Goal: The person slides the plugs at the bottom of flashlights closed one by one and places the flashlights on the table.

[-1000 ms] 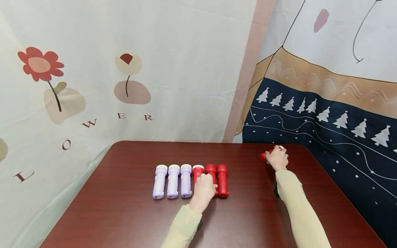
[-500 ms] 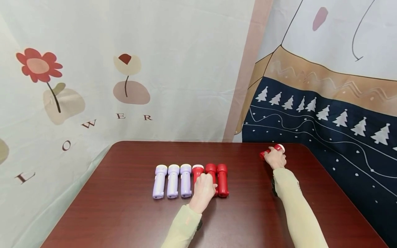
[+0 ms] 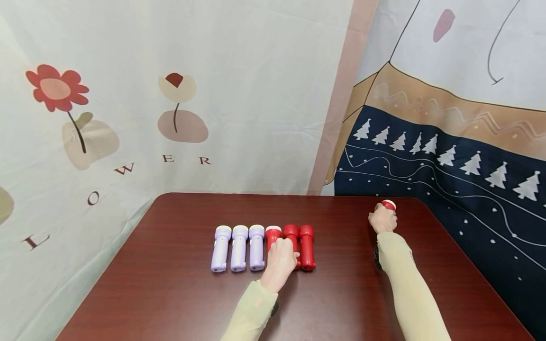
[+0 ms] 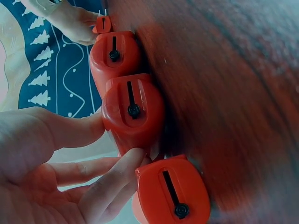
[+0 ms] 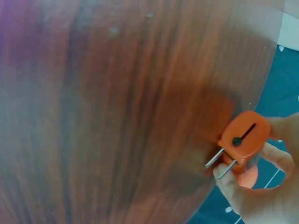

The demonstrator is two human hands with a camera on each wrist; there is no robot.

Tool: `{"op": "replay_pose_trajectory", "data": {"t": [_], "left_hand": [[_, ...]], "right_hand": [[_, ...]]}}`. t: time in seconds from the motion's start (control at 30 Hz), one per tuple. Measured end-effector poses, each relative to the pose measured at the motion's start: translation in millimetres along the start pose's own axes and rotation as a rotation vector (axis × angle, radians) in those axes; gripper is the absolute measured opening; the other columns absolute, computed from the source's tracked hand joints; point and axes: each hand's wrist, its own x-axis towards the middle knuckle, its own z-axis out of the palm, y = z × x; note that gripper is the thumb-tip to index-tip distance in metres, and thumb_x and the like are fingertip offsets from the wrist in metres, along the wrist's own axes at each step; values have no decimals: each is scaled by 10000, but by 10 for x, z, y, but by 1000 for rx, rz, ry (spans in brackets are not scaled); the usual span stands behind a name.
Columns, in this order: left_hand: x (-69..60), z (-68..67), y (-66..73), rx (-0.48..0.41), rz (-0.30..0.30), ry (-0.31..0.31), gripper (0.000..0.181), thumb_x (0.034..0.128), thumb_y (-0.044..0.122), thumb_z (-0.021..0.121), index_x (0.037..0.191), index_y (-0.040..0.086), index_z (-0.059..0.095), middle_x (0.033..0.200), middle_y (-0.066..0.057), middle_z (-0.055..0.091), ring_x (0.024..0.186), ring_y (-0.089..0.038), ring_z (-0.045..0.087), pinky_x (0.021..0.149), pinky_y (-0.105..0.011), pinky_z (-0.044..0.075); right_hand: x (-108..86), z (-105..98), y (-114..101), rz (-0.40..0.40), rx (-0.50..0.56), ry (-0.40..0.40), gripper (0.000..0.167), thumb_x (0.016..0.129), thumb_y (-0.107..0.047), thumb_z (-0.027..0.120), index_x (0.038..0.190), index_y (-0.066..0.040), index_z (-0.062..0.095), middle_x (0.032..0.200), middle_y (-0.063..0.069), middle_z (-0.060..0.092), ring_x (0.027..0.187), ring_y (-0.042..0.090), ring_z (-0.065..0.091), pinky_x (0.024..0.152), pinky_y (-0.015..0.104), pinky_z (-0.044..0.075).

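Observation:
In the head view, a row of flashlights lies on the brown table: three lilac flashlights (image 3: 239, 248) on the left, then three red ones. My left hand (image 3: 279, 263) grips the middle red flashlight (image 3: 291, 231); in the left wrist view its thumb and fingers (image 4: 74, 172) are on both sides of that barrel. A white-rimmed red flashlight (image 3: 273, 232) lies to its left, and another red flashlight (image 3: 307, 246) to its right. Near the back right corner, my right hand (image 3: 383, 220) holds a red flashlight (image 5: 245, 135) with a white rim. Two metal prongs (image 5: 220, 163) stick out of its tail end.
The table (image 3: 179, 303) has a rounded back edge, and my right hand is close to its back right corner. Behind it hangs a pale curtain (image 3: 256, 118) printed with flowers. A dark blue cloth (image 3: 426, 189) with white trees hangs on the right.
The flashlight in my right hand has turned from slanting sideways to pointing away, its tail now hidden behind the hand in the head view. My left hand has stayed in place.

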Motion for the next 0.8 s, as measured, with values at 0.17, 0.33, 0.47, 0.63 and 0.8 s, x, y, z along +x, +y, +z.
{"op": "replay_pose_trajectory", "data": {"t": [0.17,0.33,0.47,0.63,0.8], "left_hand": [[-6,2,3,6,10,15,240,699,63,761,554,49,571,557,-123,552,505,-295,563,486,-332,468],[-3,-3,6,-11,2,-3,253,711,61,757,546,54,565,542,-109,535,497,-282,551,481,-319,458],[1,1,5,-26,-4,-5,232,707,67,768,565,45,587,541,-110,539,498,-281,561,482,-318,465],[1,9,-13,-35,4,25,220,686,87,800,606,27,605,543,-117,554,498,-290,582,483,-322,480],[-19,-1,-26,-33,30,61,245,674,91,812,624,24,583,549,-116,557,490,-293,582,486,-327,484]], "right_hand": [[-18,-17,53,60,64,32,419,847,-153,518,1219,24,444,1159,406,526,1042,558,534,843,588,467],[-22,-56,98,149,124,14,604,833,-243,571,1238,150,355,1140,393,529,1024,517,552,863,557,482],[-48,-102,154,157,130,-22,484,831,-276,565,1058,149,528,1025,357,580,877,453,586,735,502,505],[-66,-121,209,146,148,-42,431,837,-309,573,966,102,595,965,326,613,774,394,584,614,428,484],[-83,-89,246,139,169,-41,440,829,-332,581,942,93,594,884,266,636,701,341,584,578,390,474]]}}
